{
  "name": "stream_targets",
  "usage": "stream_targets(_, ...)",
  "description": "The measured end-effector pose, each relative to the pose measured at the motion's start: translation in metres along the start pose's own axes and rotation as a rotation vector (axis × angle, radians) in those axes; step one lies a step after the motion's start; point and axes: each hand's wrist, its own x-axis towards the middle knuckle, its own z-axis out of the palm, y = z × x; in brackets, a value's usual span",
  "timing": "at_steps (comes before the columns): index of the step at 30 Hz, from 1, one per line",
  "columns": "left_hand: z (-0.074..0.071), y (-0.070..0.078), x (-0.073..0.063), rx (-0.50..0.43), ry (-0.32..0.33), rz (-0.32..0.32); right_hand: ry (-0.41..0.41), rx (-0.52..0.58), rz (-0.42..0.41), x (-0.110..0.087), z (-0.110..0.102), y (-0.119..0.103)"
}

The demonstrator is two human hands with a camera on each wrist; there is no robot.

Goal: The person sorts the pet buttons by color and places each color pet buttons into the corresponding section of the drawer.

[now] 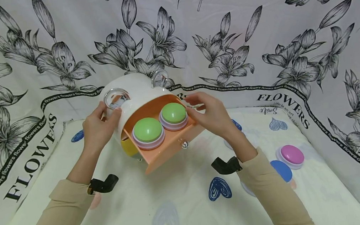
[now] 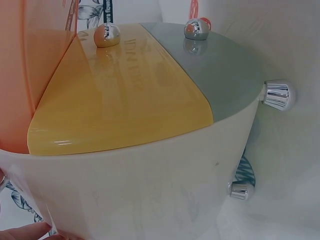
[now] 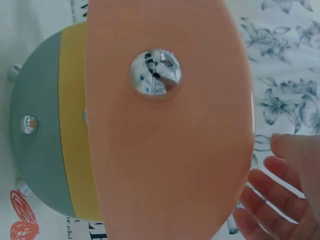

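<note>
A white rounded drawer box (image 1: 139, 84) with silver ring-shaped ears is tilted in front of me. My left hand (image 1: 99, 128) grips its left side, thumb on the shell below one ear. Its orange drawer (image 1: 167, 153) is pulled out and carries two round pots with green tops, one nearer (image 1: 147, 129) and one farther (image 1: 173, 113). My right hand (image 1: 210, 115) is at the drawer's right edge beside the farther pot, fingers loosely extended. A yellow drawer (image 2: 120, 100) and a grey-green drawer (image 2: 220, 75) are closed in the left wrist view.
To the right lie a pink-topped pot (image 1: 292, 155) and a blue round piece (image 1: 281, 170), partly behind my right sleeve (image 1: 270, 190). The pale heart-printed cloth (image 1: 137, 209) meets a flower-printed hanging (image 1: 237, 0) at the back. Silver feet (image 2: 277, 95) stick out from the box.
</note>
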Motion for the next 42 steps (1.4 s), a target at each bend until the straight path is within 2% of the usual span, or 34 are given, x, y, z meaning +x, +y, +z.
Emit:
stream_targets(7, -0.001, 0.001, 0.001, -0.005, -0.017, -0.014, 0.124, 0.049, -0.015, -0.019, -0.001, 0.002)
stream_targets(15, 0.000, 0.000, 0.001, -0.014, -0.012, -0.005, 0.243, 0.050, -0.038, -0.043, 0.007, 0.010)
stream_targets(20, 0.000, 0.000, 0.001, 0.002, -0.009, -0.007, 0.263, 0.033, -0.053, -0.058, 0.016, 0.011)
stream_targets(28, -0.001, 0.000, 0.001, -0.045, -0.018, -0.005, 0.245, 0.002, -0.062, -0.076, 0.033, 0.010)
stream_targets(34, 0.000, -0.001, 0.001, -0.036, -0.017, 0.000, 0.223, 0.048, -0.072, -0.084, 0.047, 0.009)
stream_targets(42, 0.000, -0.001, 0.001, -0.019, -0.012, 0.004, 0.240, 0.080, -0.058, -0.089, 0.065, 0.008)
